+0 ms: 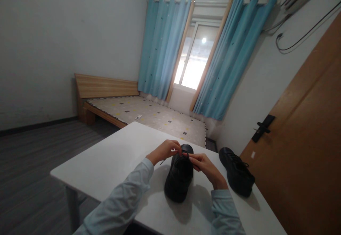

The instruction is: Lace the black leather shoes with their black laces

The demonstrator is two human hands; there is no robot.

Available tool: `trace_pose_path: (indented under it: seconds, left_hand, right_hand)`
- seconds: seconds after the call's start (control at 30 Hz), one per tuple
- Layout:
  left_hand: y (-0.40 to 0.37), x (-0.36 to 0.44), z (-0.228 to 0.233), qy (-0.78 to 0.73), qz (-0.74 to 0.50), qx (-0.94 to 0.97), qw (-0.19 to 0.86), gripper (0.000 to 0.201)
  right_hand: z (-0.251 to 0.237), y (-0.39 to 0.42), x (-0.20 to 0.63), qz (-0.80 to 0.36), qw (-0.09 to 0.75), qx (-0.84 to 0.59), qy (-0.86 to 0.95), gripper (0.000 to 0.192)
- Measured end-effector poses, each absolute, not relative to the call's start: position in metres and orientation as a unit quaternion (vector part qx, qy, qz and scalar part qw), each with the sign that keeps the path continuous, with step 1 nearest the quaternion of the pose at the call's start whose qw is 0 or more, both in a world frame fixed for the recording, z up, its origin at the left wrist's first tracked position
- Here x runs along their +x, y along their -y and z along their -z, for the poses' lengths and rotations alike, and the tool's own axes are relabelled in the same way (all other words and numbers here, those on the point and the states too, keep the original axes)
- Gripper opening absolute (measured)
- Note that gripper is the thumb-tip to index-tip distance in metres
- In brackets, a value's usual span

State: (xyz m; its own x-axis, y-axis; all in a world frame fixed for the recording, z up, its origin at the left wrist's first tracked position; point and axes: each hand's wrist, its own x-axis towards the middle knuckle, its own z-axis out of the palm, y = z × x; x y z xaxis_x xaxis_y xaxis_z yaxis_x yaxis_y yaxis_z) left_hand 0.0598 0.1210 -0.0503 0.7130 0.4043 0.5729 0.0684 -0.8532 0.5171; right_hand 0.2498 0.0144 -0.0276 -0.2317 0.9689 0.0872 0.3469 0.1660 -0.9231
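Fingers of both hands meet over the black shoe (pixel 179 177) standing low and centre in the frame on the white table (pixel 106 164). The left hand (pixel 163 151) is curled nearly closed, its fingertips pinching what looks like a thin dark shoelace (pixel 163 161), a loose end of which trails down to the left of the shoe. The right hand (pixel 204 165) is likewise closed to a pinch at the lacing, though the strand inside it is too small to make out. Pale blue sleeves run from both wrists to the bottom edge.

A second black shoe (pixel 236 171) lies just right of the first, apart from it and near the table's right edge, laces loose on top.

Beyond, in mid-frame, sits a low wooden bed (pixel 149 116) with a patterned mattress; blue curtains (pixel 165 46) flank a bright window (pixel 195 57) above it, and a wooden door (pixel 306 139) fills the right side.

Likely trouble: the lace is thin and the pinches shallow, so uneven pulling could slip a strand free or drag the unweighted shoe across the smooth top; the second shoe, so near the edge, could be knocked off by an elbow
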Motion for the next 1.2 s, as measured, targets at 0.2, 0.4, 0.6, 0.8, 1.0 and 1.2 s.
trace_pose_path:
  seconds: [0.2, 0.4, 0.6, 0.8, 1.0, 1.2]
  left_hand:
    - [-0.122, 0.058, 0.051, -0.137, -0.331, 0.918, 0.172, 0.022]
    - [-0.121, 0.056, 0.051, -0.146, -0.331, 0.928, 0.089, 0.027]
    - [-0.119, 0.058, 0.051, -0.172, -0.336, 0.926, 0.014, 0.023]
    - [-0.118, 0.065, 0.059, -0.183, -0.371, 0.910, 0.021, 0.017]
    - [-0.113, 0.074, 0.062, -0.231, -0.437, 0.865, 0.083, 0.012]
    - [-0.110, 0.077, 0.063, -0.266, -0.445, 0.845, 0.132, 0.009]
  right_hand:
    - [0.027, -0.012, 0.249, -0.456, 0.374, -0.485, 0.646, 0.045]
    - [0.032, -0.017, 0.252, -0.467, 0.440, -0.471, 0.605, 0.049]
    - [0.040, -0.027, 0.248, -0.410, 0.455, -0.556, 0.561, 0.060]
    - [0.043, -0.030, 0.244, -0.352, 0.450, -0.566, 0.594, 0.050]
    - [0.040, -0.030, 0.241, -0.290, 0.431, -0.562, 0.644, 0.043]
    - [0.038, -0.029, 0.239, -0.254, 0.421, -0.561, 0.666, 0.040]
